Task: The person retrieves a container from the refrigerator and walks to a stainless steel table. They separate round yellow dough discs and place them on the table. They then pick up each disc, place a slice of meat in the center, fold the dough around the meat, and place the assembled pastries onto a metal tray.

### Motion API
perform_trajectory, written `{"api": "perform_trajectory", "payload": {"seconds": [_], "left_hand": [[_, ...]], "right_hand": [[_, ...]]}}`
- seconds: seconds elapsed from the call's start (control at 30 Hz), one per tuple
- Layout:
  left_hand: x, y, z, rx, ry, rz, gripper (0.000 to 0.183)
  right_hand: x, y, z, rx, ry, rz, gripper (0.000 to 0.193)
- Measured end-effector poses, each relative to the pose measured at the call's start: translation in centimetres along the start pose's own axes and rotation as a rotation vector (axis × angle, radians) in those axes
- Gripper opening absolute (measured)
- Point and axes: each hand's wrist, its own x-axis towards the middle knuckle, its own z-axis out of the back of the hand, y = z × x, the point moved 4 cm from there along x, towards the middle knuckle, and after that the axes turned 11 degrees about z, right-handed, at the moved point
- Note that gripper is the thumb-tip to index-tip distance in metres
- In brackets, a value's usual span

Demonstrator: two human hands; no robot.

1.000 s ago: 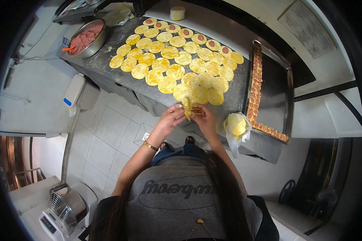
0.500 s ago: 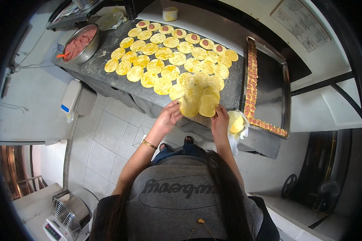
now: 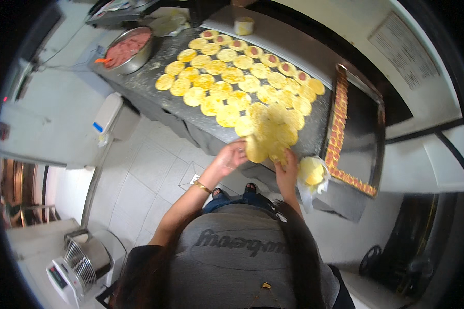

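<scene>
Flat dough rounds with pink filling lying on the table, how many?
7 filled rounds, in the far row on the table, from the left end to just before a bare round; none seems hidden.

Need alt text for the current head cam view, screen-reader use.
A person's left hand and right hand handle thin yellow dough rounds at a dark worktable's near edge. More rounds lie in rows beyond, most in the farthest row topped with pink filling. A metal bowl of pink filling sits left; a partly filled tray right.
</scene>
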Motion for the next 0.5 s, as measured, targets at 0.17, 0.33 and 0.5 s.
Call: {"api": "perform_trajectory", "payload": {"seconds": [0.17, 0.33, 0.5], "left_hand": [[0.0, -0.2, -1.1, -0.004, 0.063, 0.045, 0.03], [0.9, -0.3, -0.1, -0.06, 0.054, 0.064, 0.029], [1.2, -0.5, -0.6, -0.108, 0.055, 0.038, 0.024]], "right_hand": [[1.1, 2.7, 5.2, -0.478, 0.143, 0.041, 0.085], [-0.8, -2.1, 7.4, -0.671, 0.384, -0.144, 0.101], [-0.7, -2.8, 7.8, -0.605, 0.375, -0.109, 0.099]]}}
